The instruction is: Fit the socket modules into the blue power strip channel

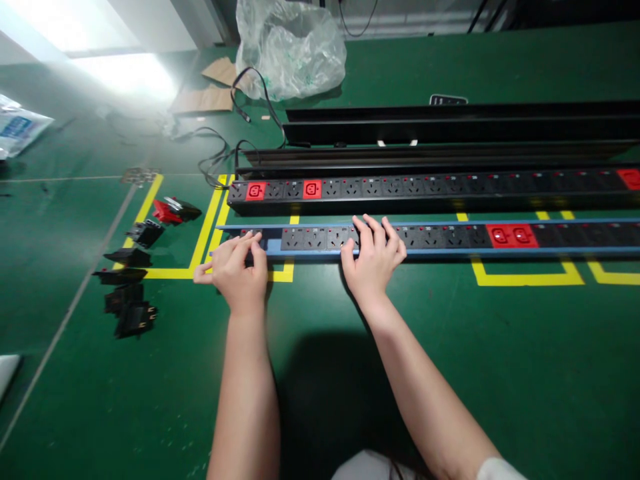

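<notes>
A long power strip point(425, 252) with blue edges and a row of black sockets runs from the middle to the right edge of the view. My left hand point(239, 270) is at its left end, thumb and fingers closed around a black socket module point(250, 235) that is partly hidden under them. Just right of that module is a gap in the row where bare blue channel point(273, 244) shows. My right hand point(374, 259) lies across the strip, thumb on the near side and fingers over the far side, gripping it. Two red sockets point(510, 235) sit farther right.
Behind lies another black power strip point(400, 200) with red and black sockets, then long black channels point(450, 130). Loose black modules point(131, 300) and a red one point(166, 212) lie left. A plastic bag point(293, 50) and a black cable point(267, 93) are at the back.
</notes>
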`<state>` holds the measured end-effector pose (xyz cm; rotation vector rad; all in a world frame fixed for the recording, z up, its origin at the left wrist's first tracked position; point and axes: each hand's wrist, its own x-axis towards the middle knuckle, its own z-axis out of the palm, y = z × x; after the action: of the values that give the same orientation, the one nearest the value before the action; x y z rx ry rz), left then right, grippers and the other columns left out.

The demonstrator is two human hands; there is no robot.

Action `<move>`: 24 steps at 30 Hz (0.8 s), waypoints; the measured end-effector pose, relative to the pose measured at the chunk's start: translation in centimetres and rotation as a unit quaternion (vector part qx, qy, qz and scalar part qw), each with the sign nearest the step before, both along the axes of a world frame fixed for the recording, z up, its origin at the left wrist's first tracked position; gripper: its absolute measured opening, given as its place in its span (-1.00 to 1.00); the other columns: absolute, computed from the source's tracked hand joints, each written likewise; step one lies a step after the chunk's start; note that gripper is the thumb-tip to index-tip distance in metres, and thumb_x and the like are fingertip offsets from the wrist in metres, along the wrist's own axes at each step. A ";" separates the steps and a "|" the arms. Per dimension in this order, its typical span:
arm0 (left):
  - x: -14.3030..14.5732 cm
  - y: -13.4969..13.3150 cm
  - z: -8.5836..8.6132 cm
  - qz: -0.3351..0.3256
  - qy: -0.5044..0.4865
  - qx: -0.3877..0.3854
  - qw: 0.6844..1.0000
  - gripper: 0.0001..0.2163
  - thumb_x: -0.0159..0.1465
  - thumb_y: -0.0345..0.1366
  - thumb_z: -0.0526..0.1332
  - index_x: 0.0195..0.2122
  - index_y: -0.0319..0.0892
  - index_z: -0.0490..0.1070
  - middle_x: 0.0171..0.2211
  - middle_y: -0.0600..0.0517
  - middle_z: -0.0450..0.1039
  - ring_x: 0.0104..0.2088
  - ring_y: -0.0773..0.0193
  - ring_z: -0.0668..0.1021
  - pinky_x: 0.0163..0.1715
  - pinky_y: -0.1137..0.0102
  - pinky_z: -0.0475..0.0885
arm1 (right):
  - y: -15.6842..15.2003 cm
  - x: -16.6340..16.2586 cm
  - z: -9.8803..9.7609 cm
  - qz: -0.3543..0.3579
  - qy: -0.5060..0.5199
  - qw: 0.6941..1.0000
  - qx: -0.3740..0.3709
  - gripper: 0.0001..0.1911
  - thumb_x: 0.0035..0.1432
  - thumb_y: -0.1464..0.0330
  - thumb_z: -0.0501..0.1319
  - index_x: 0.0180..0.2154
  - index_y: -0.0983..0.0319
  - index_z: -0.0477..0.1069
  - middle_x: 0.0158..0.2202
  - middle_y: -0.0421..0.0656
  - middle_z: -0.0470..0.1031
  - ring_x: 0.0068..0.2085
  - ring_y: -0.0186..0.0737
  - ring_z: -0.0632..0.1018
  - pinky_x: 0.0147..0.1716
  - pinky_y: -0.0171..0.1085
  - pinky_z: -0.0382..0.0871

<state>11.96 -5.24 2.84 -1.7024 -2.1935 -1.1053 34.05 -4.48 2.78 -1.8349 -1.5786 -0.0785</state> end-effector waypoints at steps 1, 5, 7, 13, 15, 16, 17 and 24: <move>0.0 0.0 0.0 -0.001 0.000 -0.001 1.000 -0.75 0.47 -0.18 0.17 -0.07 -0.01 0.68 0.01 -0.02 0.67 0.08 0.03 0.60 0.27 0.02 0.01 | 0.0 0.0 0.0 0.000 0.000 1.000 0.000 -0.58 0.35 0.27 0.14 0.17 0.10 0.54 0.24 -0.14 0.56 0.37 0.02 0.36 0.32 0.02 0.06; 0.1 0.0 0.1 -0.005 -0.002 0.001 1.000 -0.74 0.48 -0.17 0.17 -0.07 -0.01 0.68 0.01 -0.02 0.67 0.08 0.03 0.60 0.25 0.03 0.02 | 0.0 0.0 0.1 -0.001 0.002 1.000 -0.015 -0.57 0.34 0.27 0.14 0.17 0.10 0.54 0.24 -0.11 0.55 0.37 0.04 0.36 0.32 0.04 0.07; 0.3 0.0 0.2 -0.012 0.002 0.002 1.000 -0.74 0.47 -0.17 0.17 -0.06 0.00 0.68 0.00 -0.01 0.67 0.07 0.03 0.61 0.24 0.03 0.03 | 0.0 0.0 0.1 0.000 0.002 1.000 -0.017 -0.57 0.34 0.27 0.14 0.17 0.10 0.54 0.24 -0.11 0.55 0.37 0.04 0.35 0.32 0.05 0.07; 0.4 0.0 0.3 -0.022 -0.007 -0.007 1.000 -0.73 0.47 -0.16 0.16 -0.08 -0.02 0.68 -0.01 -0.06 0.67 0.08 0.00 0.60 0.25 -0.01 0.03 | 0.0 0.0 0.1 -0.001 -0.001 1.000 -0.005 -0.58 0.34 0.28 0.15 0.17 0.10 0.53 0.24 -0.13 0.56 0.37 0.02 0.36 0.32 0.02 0.07; 0.4 0.0 0.3 -0.026 -0.007 -0.011 1.000 -0.72 0.47 -0.16 0.16 -0.08 -0.04 0.68 -0.01 -0.07 0.67 0.09 0.00 0.60 0.25 -0.01 0.04 | 0.0 0.0 0.1 -0.001 -0.002 1.000 -0.012 -0.57 0.35 0.27 0.14 0.18 0.10 0.53 0.24 -0.12 0.55 0.37 0.03 0.36 0.32 0.04 0.07; 0.5 0.0 0.4 -0.029 -0.005 -0.011 1.000 -0.73 0.47 -0.16 0.16 -0.08 -0.04 0.68 -0.01 -0.07 0.67 0.08 0.00 0.60 0.24 0.00 0.04 | 0.0 0.0 0.1 -0.001 -0.003 1.000 -0.017 -0.57 0.35 0.27 0.14 0.18 0.10 0.53 0.24 -0.11 0.55 0.38 0.04 0.36 0.32 0.05 0.07; 0.5 0.0 0.4 -0.032 -0.001 -0.010 0.999 -0.73 0.46 -0.16 0.17 -0.09 -0.04 0.69 -0.01 -0.07 0.67 0.07 0.00 0.60 0.23 0.00 0.04 | 0.0 0.0 0.1 -0.001 -0.003 1.000 -0.020 -0.57 0.35 0.27 0.14 0.18 0.09 0.53 0.24 -0.11 0.55 0.38 0.04 0.35 0.32 0.05 0.07; 1.0 0.1 0.7 -0.038 0.008 0.002 0.999 -0.74 0.45 -0.18 0.18 -0.10 -0.04 0.69 -0.05 -0.06 0.68 0.04 -0.02 0.61 0.21 -0.01 0.04 | -0.1 0.0 0.1 -0.002 -0.004 1.000 -0.005 -0.58 0.35 0.27 0.14 0.18 0.10 0.53 0.24 -0.14 0.56 0.38 0.01 0.36 0.32 0.02 0.06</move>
<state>12.92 -5.15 3.52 -1.7998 -2.1330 -1.1095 34.08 -4.54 2.90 -1.8462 -1.5838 -0.0795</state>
